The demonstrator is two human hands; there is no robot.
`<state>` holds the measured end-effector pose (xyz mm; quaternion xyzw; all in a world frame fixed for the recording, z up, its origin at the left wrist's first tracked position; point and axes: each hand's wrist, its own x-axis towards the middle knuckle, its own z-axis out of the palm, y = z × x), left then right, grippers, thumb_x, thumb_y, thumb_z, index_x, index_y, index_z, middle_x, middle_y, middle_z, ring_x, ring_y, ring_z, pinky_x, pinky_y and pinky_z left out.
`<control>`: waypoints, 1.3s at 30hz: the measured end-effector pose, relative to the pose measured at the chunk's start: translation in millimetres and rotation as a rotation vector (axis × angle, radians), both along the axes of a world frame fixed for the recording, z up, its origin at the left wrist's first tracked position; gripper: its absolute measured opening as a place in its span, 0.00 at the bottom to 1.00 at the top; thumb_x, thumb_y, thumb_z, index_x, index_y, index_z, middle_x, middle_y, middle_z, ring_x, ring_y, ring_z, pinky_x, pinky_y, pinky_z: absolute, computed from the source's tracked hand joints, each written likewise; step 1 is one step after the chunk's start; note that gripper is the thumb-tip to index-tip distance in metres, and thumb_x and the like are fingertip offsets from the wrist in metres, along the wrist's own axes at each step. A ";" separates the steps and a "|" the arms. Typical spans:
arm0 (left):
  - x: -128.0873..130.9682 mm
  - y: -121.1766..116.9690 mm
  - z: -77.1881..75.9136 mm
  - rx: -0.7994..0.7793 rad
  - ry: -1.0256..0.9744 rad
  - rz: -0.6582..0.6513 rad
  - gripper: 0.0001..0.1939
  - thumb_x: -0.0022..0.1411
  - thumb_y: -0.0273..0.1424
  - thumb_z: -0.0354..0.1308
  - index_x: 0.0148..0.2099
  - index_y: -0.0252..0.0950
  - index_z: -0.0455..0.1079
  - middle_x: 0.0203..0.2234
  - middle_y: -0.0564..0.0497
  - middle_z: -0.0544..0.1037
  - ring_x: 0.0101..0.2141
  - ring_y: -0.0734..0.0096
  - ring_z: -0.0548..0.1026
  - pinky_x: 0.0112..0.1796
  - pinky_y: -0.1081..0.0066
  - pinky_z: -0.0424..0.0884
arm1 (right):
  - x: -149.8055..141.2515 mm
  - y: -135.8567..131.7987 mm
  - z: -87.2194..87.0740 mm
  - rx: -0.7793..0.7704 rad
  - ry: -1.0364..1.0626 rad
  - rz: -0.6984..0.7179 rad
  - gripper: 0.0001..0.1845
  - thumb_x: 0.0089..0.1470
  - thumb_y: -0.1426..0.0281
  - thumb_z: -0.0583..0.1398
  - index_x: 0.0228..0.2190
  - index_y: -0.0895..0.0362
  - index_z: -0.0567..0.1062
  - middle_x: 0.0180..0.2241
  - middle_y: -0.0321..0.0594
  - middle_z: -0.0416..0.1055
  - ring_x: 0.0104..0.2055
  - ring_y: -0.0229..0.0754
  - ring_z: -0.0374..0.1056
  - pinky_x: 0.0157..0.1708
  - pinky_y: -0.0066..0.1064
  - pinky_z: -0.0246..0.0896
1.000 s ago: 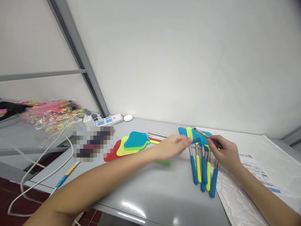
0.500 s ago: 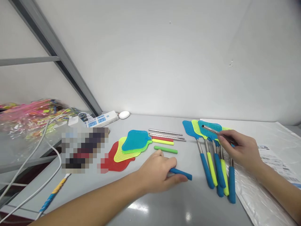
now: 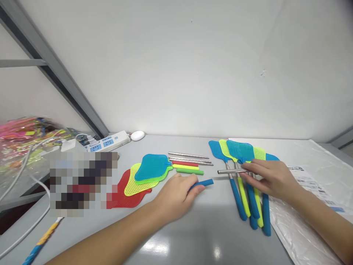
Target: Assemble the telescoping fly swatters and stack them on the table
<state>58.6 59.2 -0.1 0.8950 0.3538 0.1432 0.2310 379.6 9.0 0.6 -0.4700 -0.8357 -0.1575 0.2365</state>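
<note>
My left hand [image 3: 178, 193] is closed round a blue handle grip [image 3: 205, 183], whose free end points right. Between the fingers of my right hand [image 3: 268, 178] is a metal rod [image 3: 231, 171], held nearly level with its open end towards the blue grip; the two are apart. Under and beside my right hand lie several fly swatters [image 3: 239, 151] with blue and yellow grips. Left of centre lie loose swatter heads in blue [image 3: 153, 167], yellow [image 3: 132, 184] and red [image 3: 124, 198]. Beyond my left hand rest a green grip [image 3: 190, 172], yellow and red grips, and several metal rods [image 3: 190, 158].
A white power strip [image 3: 110, 141] and a white oval object [image 3: 137, 135] stand at the back left, with white cables nearby. Plastic bags of colourful items [image 3: 30, 136] lie far left. A white plastic package [image 3: 298, 228] covers the right side of the table.
My right hand has lowered the metal rod and turned it nearly level, towards the left hand. My left hand has tilted the blue grip's free end upward. The camera view has shifted slightly.
</note>
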 end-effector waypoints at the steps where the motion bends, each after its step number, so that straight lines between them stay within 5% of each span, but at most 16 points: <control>1: 0.2 0.2 -0.2 -0.005 -0.007 0.002 0.20 0.71 0.45 0.41 0.36 0.39 0.66 0.29 0.50 0.74 0.31 0.64 0.69 0.30 0.69 0.57 | -1.1 -0.3 0.4 0.005 -0.032 0.013 0.06 0.58 0.65 0.61 0.36 0.52 0.75 0.24 0.35 0.72 0.21 0.37 0.63 0.21 0.30 0.51; 17: 2.3 1.4 -1.3 -0.035 -0.006 -0.063 0.19 0.72 0.43 0.42 0.39 0.40 0.69 0.32 0.52 0.76 0.33 0.65 0.70 0.34 0.67 0.60 | -18.2 -6.9 3.5 -0.034 -0.160 0.038 0.09 0.62 0.62 0.58 0.34 0.52 0.74 0.22 0.34 0.66 0.22 0.38 0.63 0.21 0.33 0.47; 28: 8.8 -13.8 -3.5 0.080 -0.022 -0.176 0.20 0.72 0.41 0.39 0.39 0.37 0.68 0.29 0.50 0.76 0.28 0.67 0.69 0.32 0.68 0.62 | -62.2 -17.2 11.6 -0.022 -0.206 0.128 0.08 0.64 0.67 0.55 0.38 0.56 0.73 0.27 0.37 0.68 0.28 0.39 0.65 0.27 0.32 0.53; 32: 5.8 -8.5 -0.3 0.047 -0.105 -0.105 0.17 0.72 0.40 0.43 0.42 0.38 0.70 0.30 0.50 0.76 0.31 0.67 0.70 0.34 0.68 0.63 | -43.8 -11.3 19.0 -0.052 -0.166 0.098 0.10 0.65 0.67 0.53 0.43 0.56 0.72 0.32 0.41 0.72 0.34 0.42 0.67 0.35 0.35 0.55; 39: 1.4 -8.4 4.4 -0.076 -0.442 -0.055 0.15 0.71 0.39 0.45 0.45 0.39 0.70 0.36 0.49 0.74 0.37 0.67 0.71 0.39 0.67 0.66 | -37.6 -16.9 11.5 -0.112 -0.068 0.122 0.09 0.65 0.68 0.53 0.37 0.55 0.72 0.26 0.37 0.71 0.27 0.39 0.64 0.29 0.32 0.51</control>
